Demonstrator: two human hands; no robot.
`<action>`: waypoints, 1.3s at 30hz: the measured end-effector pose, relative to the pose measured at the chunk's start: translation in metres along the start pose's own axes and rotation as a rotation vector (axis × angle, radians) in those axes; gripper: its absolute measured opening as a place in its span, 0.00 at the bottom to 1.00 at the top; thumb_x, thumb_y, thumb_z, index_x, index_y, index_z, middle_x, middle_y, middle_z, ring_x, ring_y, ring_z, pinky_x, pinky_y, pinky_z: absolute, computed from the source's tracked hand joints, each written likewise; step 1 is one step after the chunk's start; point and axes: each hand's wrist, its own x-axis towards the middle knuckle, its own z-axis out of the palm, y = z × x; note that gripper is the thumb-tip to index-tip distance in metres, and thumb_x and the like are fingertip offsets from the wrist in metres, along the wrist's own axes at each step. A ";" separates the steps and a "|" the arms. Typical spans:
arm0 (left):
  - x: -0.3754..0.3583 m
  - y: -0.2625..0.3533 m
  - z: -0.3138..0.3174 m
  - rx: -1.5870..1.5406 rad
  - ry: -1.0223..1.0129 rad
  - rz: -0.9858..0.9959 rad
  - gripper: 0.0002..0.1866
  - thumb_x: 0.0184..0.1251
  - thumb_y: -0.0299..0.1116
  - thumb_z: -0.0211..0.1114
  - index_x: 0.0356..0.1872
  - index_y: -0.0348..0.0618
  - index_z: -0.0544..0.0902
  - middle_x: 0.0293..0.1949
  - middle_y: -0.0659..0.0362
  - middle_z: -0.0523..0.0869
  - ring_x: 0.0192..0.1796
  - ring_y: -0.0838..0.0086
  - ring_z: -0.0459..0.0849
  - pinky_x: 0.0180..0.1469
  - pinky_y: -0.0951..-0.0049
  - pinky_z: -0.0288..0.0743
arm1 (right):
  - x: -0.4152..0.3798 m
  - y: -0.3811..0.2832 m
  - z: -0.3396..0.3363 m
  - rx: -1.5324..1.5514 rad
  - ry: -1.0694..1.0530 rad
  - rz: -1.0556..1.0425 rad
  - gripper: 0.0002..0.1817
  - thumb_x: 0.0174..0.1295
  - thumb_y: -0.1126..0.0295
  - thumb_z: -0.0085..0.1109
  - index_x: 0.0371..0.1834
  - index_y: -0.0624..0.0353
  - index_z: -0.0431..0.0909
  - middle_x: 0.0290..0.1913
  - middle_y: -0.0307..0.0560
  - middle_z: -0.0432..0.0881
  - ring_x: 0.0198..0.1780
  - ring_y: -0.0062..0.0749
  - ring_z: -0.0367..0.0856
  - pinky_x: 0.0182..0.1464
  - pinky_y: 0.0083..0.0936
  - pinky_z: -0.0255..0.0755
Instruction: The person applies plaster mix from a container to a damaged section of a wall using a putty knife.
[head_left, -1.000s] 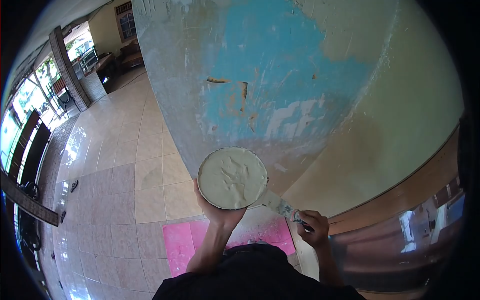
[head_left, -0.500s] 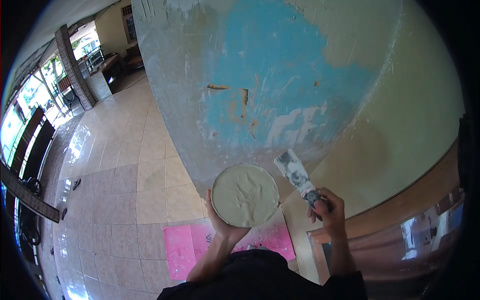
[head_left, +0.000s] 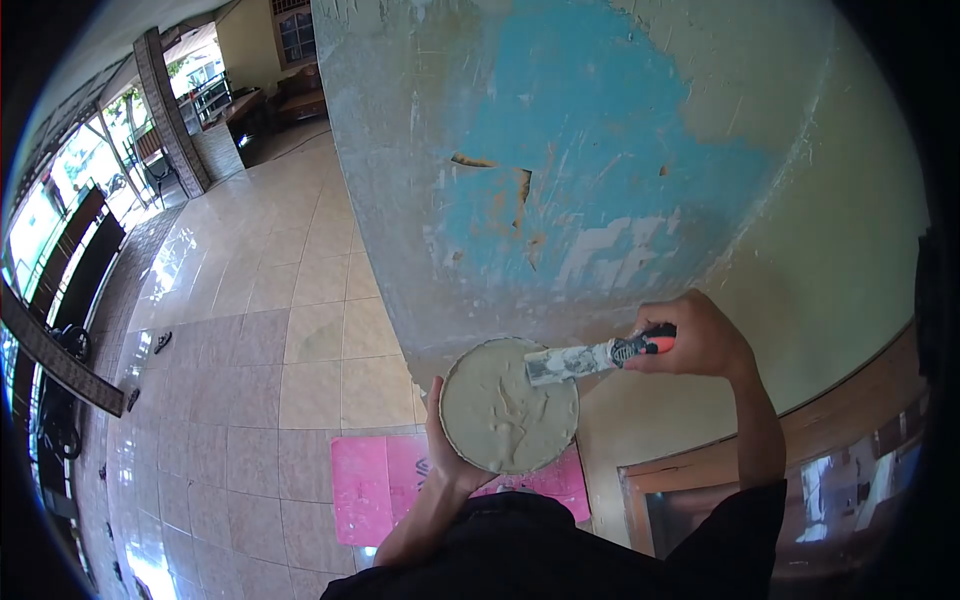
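My left hand (head_left: 452, 455) supports a round tub of putty (head_left: 490, 425) from its left side and below, thumb along the rim. Pale grey-green putty fills it, its surface ridged and lumpy. In my right hand (head_left: 697, 335) is a putty knife (head_left: 585, 361) with a black and red handle, fingers wrapped round it. Its putty-smeared blade points left, and the tip overlaps the upper right of the putty. Beyond stands a wall (head_left: 590, 120) with a patch of blue paint, scrapes, and chipped brown spots.
A pink mat (head_left: 362, 490) lies on the tiled floor (head_left: 240, 390) below the tub. At the lower right is a wooden frame (head_left: 720, 462) with a glossy panel. Sandals (head_left: 162, 342), a gate and a pillar (head_left: 168, 110) are off to the left.
My right hand has risen and turned the putty knife from pointing up-left to nearly level, bringing its blade over the putty. The view has shifted, and the tub appears slightly farther right.
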 end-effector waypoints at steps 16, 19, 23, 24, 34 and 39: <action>0.002 -0.001 -0.001 -0.093 -0.110 -0.052 0.39 0.73 0.65 0.39 0.73 0.45 0.62 0.70 0.50 0.69 0.70 0.52 0.69 0.70 0.46 0.63 | 0.048 0.012 0.007 0.136 -0.267 -0.082 0.18 0.44 0.62 0.79 0.33 0.61 0.85 0.30 0.44 0.87 0.31 0.25 0.82 0.39 0.23 0.73; 0.004 -0.002 -0.001 -0.092 -0.089 -0.037 0.39 0.73 0.65 0.39 0.73 0.45 0.62 0.70 0.49 0.68 0.69 0.51 0.69 0.70 0.46 0.63 | 0.053 0.018 0.011 0.178 -0.300 -0.072 0.17 0.43 0.65 0.79 0.33 0.62 0.84 0.29 0.43 0.87 0.31 0.21 0.81 0.38 0.20 0.73; 0.004 0.000 0.000 -0.020 0.034 -0.015 0.42 0.70 0.68 0.40 0.73 0.45 0.62 0.70 0.49 0.69 0.68 0.51 0.70 0.69 0.48 0.64 | 0.053 0.028 0.017 0.239 -0.329 -0.051 0.16 0.44 0.67 0.79 0.32 0.62 0.84 0.30 0.41 0.87 0.32 0.17 0.80 0.38 0.19 0.72; 0.005 0.001 -0.002 -0.043 -0.009 -0.026 0.42 0.70 0.68 0.40 0.73 0.45 0.62 0.69 0.49 0.69 0.68 0.52 0.71 0.69 0.48 0.65 | 0.053 0.029 0.018 0.239 -0.332 -0.050 0.16 0.44 0.67 0.79 0.32 0.62 0.84 0.30 0.41 0.87 0.32 0.17 0.80 0.38 0.19 0.72; 0.010 0.004 -0.009 -0.120 -0.112 -0.102 0.42 0.70 0.69 0.40 0.73 0.47 0.63 0.69 0.50 0.70 0.68 0.54 0.71 0.69 0.46 0.64 | 0.040 0.059 0.033 0.579 -0.372 0.003 0.13 0.49 0.69 0.76 0.32 0.62 0.81 0.28 0.39 0.84 0.30 0.15 0.78 0.32 0.16 0.69; 0.015 0.005 -0.004 -0.097 -0.089 -0.070 0.39 0.72 0.65 0.40 0.71 0.45 0.65 0.67 0.49 0.72 0.66 0.53 0.73 0.67 0.46 0.67 | 0.027 0.073 0.049 0.882 -0.483 0.192 0.10 0.60 0.66 0.69 0.35 0.60 0.81 0.24 0.36 0.79 0.19 0.12 0.67 0.19 0.15 0.57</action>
